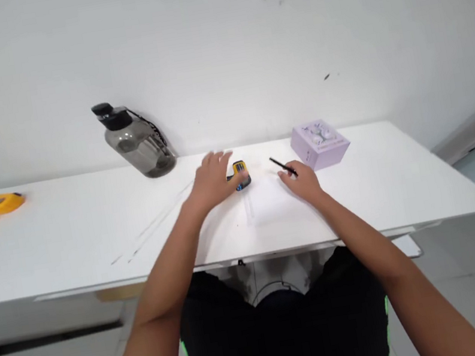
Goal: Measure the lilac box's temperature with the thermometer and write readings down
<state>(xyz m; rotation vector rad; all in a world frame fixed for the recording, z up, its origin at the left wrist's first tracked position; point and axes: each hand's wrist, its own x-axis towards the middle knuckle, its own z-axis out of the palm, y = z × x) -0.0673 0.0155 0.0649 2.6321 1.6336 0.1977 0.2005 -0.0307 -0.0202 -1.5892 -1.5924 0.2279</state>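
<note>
My left hand (215, 180) is over the white table with its fingers spread. Its thumb reaches across a small yellow-and-black device (240, 168), which looks like a laser distance meter and lies on the table; I see no grip around it. A black pen (281, 165) is pinched in my right hand (304, 180), tilted with its far end pointing up and left. Between the two hands lies what seems to be a white sheet of paper (268, 200), hard to tell from the tabletop.
A grey see-through water bottle (138, 143) with a black lid stands by the wall, back left. Right of my right hand sits a lilac box (320, 144). At the far left lies a blurred yellow-and-dark tool (2, 204). The white table (70, 242) ends at right.
</note>
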